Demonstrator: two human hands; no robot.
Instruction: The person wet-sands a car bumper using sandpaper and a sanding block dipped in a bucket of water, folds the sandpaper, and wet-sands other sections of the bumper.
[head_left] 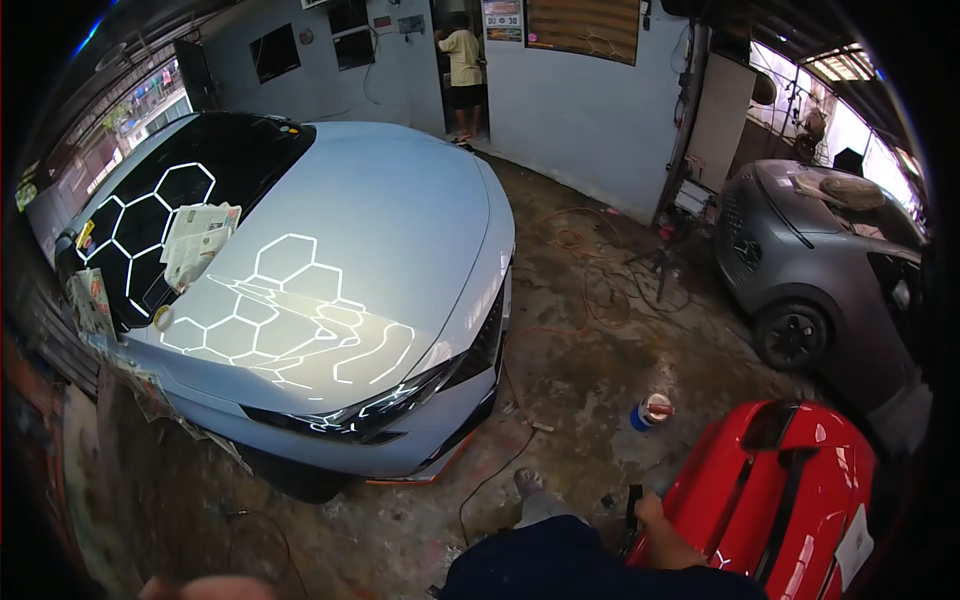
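Observation:
At the lower right, my right hand [655, 520] is closed around a dark handle [634, 507], beside a glossy red car body part [735, 470] with black slots. My left hand [215, 588] shows only as a blurred patch at the bottom edge, its fingers not clear. Ahead on the left stands a pale blue-grey car [380, 190], its hood reflecting hexagonal lights. Newspaper [198, 243] lies on its windshield, and a roll of tape [163, 318] rests near the windshield's lower corner.
A blue container [655, 411] stands on the wet floor [590, 370]. Hoses [570, 238] and a cable [500, 478] cross it. A dark grey car [840, 270] is at the right. A person [462, 70] stands in the doorway at the back.

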